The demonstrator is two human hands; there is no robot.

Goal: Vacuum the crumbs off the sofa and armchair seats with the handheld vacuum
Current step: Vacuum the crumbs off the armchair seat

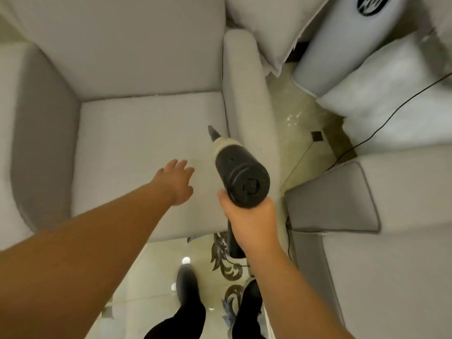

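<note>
Right hand, lower centre of frame: fingers wrapped round the grip of the black cylindrical handheld vacuum. Its tapered nozzle tip points at the seat's right edge, beside the armrest. Left hand, frame centre: fingers spread and relaxed over the pale grey fabric armchair seat, holding nothing. Glossy patterned tile floor below; pale grey sofa cushion at right.

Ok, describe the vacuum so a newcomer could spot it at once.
Start at the pale grey fabric armchair seat and go to its right armrest. Beside it, the right hand grips the black cylindrical handheld vacuum. It is the only dark tool here, with a tapered nozzle aimed at the seat.
</note>
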